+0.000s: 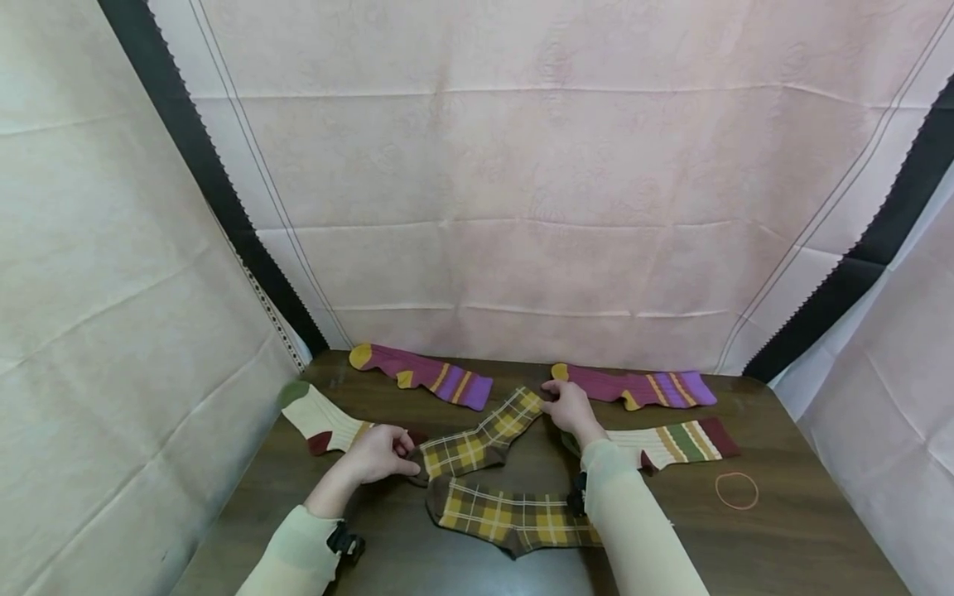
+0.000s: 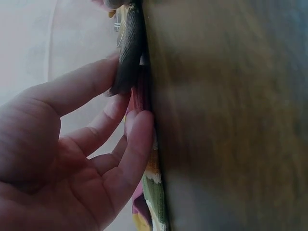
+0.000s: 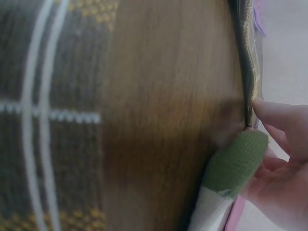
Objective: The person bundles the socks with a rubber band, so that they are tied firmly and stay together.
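A yellow-and-brown plaid sock [image 1: 477, 443] stretches between my two hands, low over the table. My left hand [image 1: 376, 453] pinches its dark brown end between thumb and finger; the left wrist view shows this brown ribbed end [image 2: 129, 53] up close. The sock's other end is in the fingertips of my right hand [image 1: 572, 411], with the thumb on its edge in the right wrist view. Nearer me lies a second plaid sock [image 1: 514, 517], partly covered by the right forearm. Under the left hand is a cream striped sock [image 1: 328, 418], its far part hidden.
Two purple socks with yellow toes, one at back left [image 1: 417, 372] and one at back right [image 1: 633, 386], lie along the fabric wall [image 1: 522, 207]. Another cream striped sock [image 1: 686, 441] lies right of the right hand, its green toe beneath it. A thin elastic band [image 1: 736, 491] is on the table [image 1: 790, 530].
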Tool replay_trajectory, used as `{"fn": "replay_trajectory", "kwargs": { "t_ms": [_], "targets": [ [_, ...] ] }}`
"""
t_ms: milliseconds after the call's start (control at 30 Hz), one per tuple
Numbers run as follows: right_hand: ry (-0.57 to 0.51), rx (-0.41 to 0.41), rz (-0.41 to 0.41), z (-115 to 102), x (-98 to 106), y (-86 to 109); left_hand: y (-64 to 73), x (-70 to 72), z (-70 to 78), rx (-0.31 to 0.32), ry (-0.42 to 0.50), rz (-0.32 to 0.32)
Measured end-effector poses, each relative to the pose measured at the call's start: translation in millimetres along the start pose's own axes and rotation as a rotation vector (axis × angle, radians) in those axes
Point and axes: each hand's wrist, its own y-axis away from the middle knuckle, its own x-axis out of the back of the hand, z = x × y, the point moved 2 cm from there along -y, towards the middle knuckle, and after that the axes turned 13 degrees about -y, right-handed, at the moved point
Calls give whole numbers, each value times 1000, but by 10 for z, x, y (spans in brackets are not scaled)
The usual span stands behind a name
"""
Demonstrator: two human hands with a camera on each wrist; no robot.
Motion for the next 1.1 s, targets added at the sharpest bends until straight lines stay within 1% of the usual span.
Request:
{"fn": "replay_trajectory", "kwargs": {
  "t_ms": [167, 267, 433, 600, 767, 1000, 1100],
  "targets": [
    [-16, -7, 17, 40, -10, -11, 1, 2, 20, -20, -2, -3],
    [-19, -21, 26, 64, -15, -12, -5, 2, 28, -20, -9, -7],
    [-16, -58, 24, 67, -35, -6, -11, 3, 28, -1, -9, -10],
    [-16, -69, 18, 63, -34, 4, -23, 5, 24, 15, -16, -9],
    [-93, -111, 20, 102, -12, -5, -24, 11, 20, 23, -25, 1],
    [-247, -194, 7, 144, 39, 58, -21, 7, 19, 35, -10, 4],
    [-263, -197, -6, 145, 36, 83, -6, 6, 18, 45, 1, 5]
  ]
}}
